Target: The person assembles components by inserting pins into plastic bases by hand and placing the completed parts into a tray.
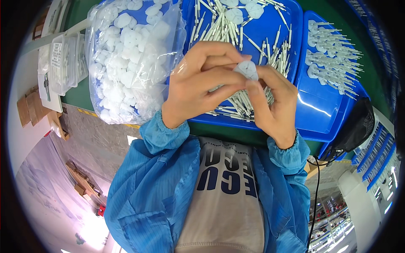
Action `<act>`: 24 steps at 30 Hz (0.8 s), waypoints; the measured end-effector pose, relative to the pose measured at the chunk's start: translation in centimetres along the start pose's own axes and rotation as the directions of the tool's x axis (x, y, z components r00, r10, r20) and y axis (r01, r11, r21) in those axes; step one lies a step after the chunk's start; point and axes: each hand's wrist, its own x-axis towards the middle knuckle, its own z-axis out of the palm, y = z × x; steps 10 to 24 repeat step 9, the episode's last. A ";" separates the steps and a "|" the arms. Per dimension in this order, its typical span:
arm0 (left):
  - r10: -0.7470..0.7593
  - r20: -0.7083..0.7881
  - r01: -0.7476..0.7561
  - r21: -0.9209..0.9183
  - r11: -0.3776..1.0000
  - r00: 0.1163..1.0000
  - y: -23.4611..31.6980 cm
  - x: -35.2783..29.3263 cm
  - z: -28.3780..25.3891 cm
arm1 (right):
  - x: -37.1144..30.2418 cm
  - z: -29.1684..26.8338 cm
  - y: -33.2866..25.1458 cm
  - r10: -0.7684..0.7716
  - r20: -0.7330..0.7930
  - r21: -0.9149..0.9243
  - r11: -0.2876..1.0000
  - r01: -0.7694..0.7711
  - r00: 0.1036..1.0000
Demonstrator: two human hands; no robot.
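Observation:
Both my hands meet over the middle blue tray (260,33), around a small white scalloped disc (247,70). My right hand (276,99) pinches the disc between thumb and fingers. The bent fingers of my left hand (204,80) close in at the disc's other side, and a bit of something pale shows between them. Whether a stick is joined to the disc is hidden. Beneath my hands, many thin white sticks (240,103) with narrower ends lie in the tray. A few loose white discs (234,16) rest at its far side.
To the left, a clear plastic bag (130,55) is full of white discs. The right blue tray (314,105) holds rows of discs with sticks attached (333,52). Clear plastic boxes (63,63) stand far left. A black mesh pouch (356,126) lies by the right tray's near corner.

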 end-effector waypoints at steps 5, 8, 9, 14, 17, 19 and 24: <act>0.219 0.037 -0.222 0.097 0.970 0.975 -0.2 -0.4 -0.2 | -0.3 -1.0 -0.9 0.366 0.104 0.046 0.927 -0.372 0.925; 0.224 0.048 -0.228 0.079 0.971 0.973 -0.4 -0.4 -0.3 | 0.0 -1.2 -1.0 0.287 0.123 0.089 0.950 -0.299 0.950; 0.233 0.024 -0.234 0.065 0.970 0.972 -0.8 -0.6 -0.2 | 0.1 -1.2 -1.0 0.287 0.125 0.089 0.950 -0.298 0.950; 0.233 0.024 -0.234 0.065 0.970 0.972 -0.8 -0.6 -0.2 | 0.1 -1.2 -1.0 0.287 0.125 0.089 0.950 -0.298 0.950; 0.233 0.024 -0.234 0.065 0.970 0.972 -0.8 -0.6 -0.2 | 0.1 -1.2 -1.0 0.287 0.125 0.089 0.950 -0.298 0.950; 0.233 0.024 -0.234 0.065 0.970 0.972 -0.8 -0.6 -0.2 | 0.1 -1.2 -1.0 0.287 0.125 0.089 0.950 -0.298 0.950; 0.233 0.024 -0.234 0.065 0.970 0.972 -0.8 -0.6 -0.2 | 0.1 -1.2 -1.0 0.287 0.125 0.089 0.950 -0.298 0.950</act>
